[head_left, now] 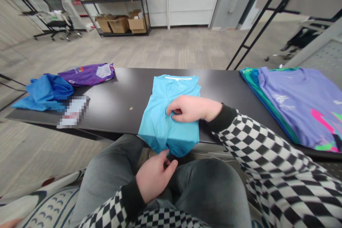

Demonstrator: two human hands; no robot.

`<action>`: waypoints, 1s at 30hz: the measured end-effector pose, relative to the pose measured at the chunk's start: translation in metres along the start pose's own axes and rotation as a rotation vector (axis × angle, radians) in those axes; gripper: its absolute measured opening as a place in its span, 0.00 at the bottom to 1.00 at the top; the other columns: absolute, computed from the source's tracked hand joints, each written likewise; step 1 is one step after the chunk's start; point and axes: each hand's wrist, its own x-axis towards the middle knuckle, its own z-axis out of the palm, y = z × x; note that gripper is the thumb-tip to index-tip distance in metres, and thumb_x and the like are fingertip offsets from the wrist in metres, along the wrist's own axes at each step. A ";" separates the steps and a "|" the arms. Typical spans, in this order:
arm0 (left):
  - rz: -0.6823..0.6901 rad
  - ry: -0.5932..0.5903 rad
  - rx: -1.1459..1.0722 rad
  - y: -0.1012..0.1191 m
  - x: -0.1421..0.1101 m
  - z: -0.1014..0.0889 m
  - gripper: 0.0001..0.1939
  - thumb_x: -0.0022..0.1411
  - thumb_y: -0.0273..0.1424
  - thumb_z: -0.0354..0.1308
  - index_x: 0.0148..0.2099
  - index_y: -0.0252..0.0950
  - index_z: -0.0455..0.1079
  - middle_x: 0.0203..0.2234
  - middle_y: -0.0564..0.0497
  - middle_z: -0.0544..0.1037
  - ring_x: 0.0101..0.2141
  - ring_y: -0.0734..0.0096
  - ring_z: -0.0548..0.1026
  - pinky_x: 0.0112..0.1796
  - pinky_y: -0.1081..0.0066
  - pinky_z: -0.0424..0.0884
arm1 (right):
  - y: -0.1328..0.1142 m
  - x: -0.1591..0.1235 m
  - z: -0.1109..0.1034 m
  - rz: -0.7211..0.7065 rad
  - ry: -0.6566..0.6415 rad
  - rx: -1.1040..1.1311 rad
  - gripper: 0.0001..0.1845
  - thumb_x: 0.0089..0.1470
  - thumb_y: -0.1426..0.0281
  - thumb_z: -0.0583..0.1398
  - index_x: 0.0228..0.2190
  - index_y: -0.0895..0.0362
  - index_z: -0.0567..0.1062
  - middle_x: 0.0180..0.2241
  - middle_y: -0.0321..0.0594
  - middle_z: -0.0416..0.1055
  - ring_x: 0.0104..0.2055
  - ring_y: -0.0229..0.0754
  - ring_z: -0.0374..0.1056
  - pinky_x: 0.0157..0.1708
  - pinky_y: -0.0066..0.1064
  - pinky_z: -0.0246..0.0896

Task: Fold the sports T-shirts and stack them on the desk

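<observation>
A light blue T-shirt (156, 114), folded lengthwise into a narrow shape, lies on the dark table with its collar at the far end. Its lower part hangs over the near edge toward my lap. My right hand (187, 108) rests on the middle of the shirt, thumb and forefinger pinching a bit of the fabric. Just below the hanging hem is my left hand (155, 172), its thumb and forefinger apart. The forefinger tip meets or nearly meets the hem; its other fingers are curled and partly hidden.
A stack of shirts (301, 96), lavender on top, sits at the table's right end. On the left lie a purple garment (91, 74), a crumpled blue garment (48, 91) and a blurred-out flat item (73, 112). The dark table (120, 114) stands before my knees.
</observation>
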 end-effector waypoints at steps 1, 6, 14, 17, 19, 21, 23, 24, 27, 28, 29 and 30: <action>-0.038 -0.007 -0.027 -0.008 0.003 0.006 0.27 0.75 0.46 0.59 0.68 0.37 0.75 0.43 0.44 0.88 0.42 0.54 0.86 0.44 0.61 0.76 | 0.002 0.001 0.001 -0.001 -0.007 0.001 0.17 0.59 0.75 0.66 0.50 0.57 0.87 0.30 0.34 0.78 0.30 0.40 0.68 0.35 0.31 0.60; -0.078 0.059 -0.293 -0.027 0.022 0.030 0.30 0.73 0.49 0.59 0.67 0.35 0.71 0.47 0.43 0.86 0.39 0.60 0.84 0.44 0.61 0.77 | 0.006 0.003 0.004 -0.025 -0.027 0.015 0.18 0.62 0.73 0.66 0.52 0.56 0.87 0.33 0.36 0.80 0.32 0.41 0.70 0.38 0.32 0.62; 0.170 0.337 -0.339 -0.025 0.022 0.048 0.12 0.76 0.41 0.61 0.41 0.40 0.77 0.42 0.46 0.81 0.47 0.59 0.79 0.54 0.61 0.73 | 0.006 0.003 0.002 -0.124 -0.019 0.014 0.08 0.61 0.75 0.64 0.37 0.56 0.85 0.35 0.38 0.77 0.37 0.42 0.68 0.42 0.34 0.64; 0.265 0.282 -0.378 -0.021 0.015 0.043 0.18 0.82 0.39 0.55 0.39 0.40 0.77 0.41 0.46 0.81 0.45 0.60 0.79 0.52 0.62 0.73 | 0.007 0.000 -0.003 -0.124 0.003 0.048 0.06 0.59 0.76 0.64 0.36 0.56 0.83 0.37 0.39 0.75 0.39 0.43 0.68 0.45 0.35 0.65; 0.317 0.241 -0.397 -0.020 0.010 0.040 0.20 0.84 0.38 0.51 0.38 0.39 0.76 0.38 0.46 0.80 0.42 0.61 0.78 0.48 0.64 0.73 | 0.008 -0.002 -0.007 -0.119 0.016 0.068 0.06 0.58 0.76 0.64 0.34 0.56 0.82 0.37 0.39 0.74 0.40 0.44 0.69 0.46 0.36 0.66; 0.369 0.231 -0.397 -0.022 0.004 0.037 0.22 0.84 0.37 0.50 0.35 0.39 0.73 0.33 0.48 0.77 0.38 0.63 0.76 0.43 0.65 0.71 | 0.008 -0.003 -0.010 -0.118 0.033 0.083 0.05 0.57 0.76 0.63 0.32 0.56 0.80 0.38 0.39 0.73 0.40 0.44 0.68 0.47 0.36 0.65; 0.402 0.230 -0.391 -0.027 0.001 0.037 0.23 0.84 0.37 0.51 0.33 0.39 0.70 0.30 0.49 0.74 0.34 0.65 0.73 0.39 0.66 0.69 | 0.008 -0.003 -0.010 -0.125 0.046 0.098 0.05 0.57 0.76 0.63 0.30 0.55 0.78 0.38 0.39 0.72 0.40 0.44 0.68 0.47 0.36 0.65; 0.403 0.225 -0.388 -0.030 0.000 0.039 0.22 0.83 0.38 0.51 0.33 0.39 0.70 0.29 0.50 0.73 0.33 0.66 0.72 0.38 0.66 0.68 | 0.008 -0.002 -0.010 -0.131 0.047 0.106 0.06 0.57 0.76 0.62 0.30 0.55 0.77 0.38 0.39 0.71 0.40 0.44 0.68 0.47 0.36 0.65; 0.319 0.223 -0.395 -0.042 0.002 0.050 0.20 0.81 0.42 0.55 0.35 0.40 0.71 0.28 0.51 0.73 0.31 0.67 0.71 0.35 0.68 0.68 | 0.010 0.001 -0.004 -0.144 0.038 0.110 0.06 0.57 0.75 0.62 0.29 0.55 0.75 0.38 0.39 0.70 0.40 0.44 0.67 0.47 0.37 0.65; 0.272 0.229 -0.403 -0.046 0.005 0.057 0.19 0.80 0.43 0.57 0.36 0.40 0.71 0.27 0.52 0.73 0.30 0.67 0.72 0.35 0.68 0.69 | 0.011 0.002 -0.001 -0.142 0.032 0.102 0.06 0.57 0.75 0.63 0.29 0.55 0.75 0.38 0.39 0.69 0.40 0.44 0.66 0.47 0.37 0.65; 0.223 0.230 -0.412 -0.051 0.008 0.063 0.17 0.78 0.45 0.60 0.37 0.41 0.72 0.27 0.53 0.74 0.30 0.67 0.72 0.35 0.69 0.70 | 0.012 0.003 0.001 -0.136 0.024 0.093 0.05 0.56 0.75 0.63 0.29 0.55 0.76 0.38 0.39 0.69 0.40 0.44 0.66 0.47 0.37 0.65; 0.177 0.219 -0.420 -0.055 0.012 0.070 0.16 0.76 0.46 0.62 0.38 0.41 0.72 0.27 0.54 0.74 0.30 0.66 0.72 0.35 0.69 0.71 | 0.013 0.004 0.003 -0.128 0.016 0.082 0.05 0.56 0.75 0.64 0.29 0.55 0.76 0.39 0.39 0.69 0.40 0.44 0.66 0.47 0.37 0.65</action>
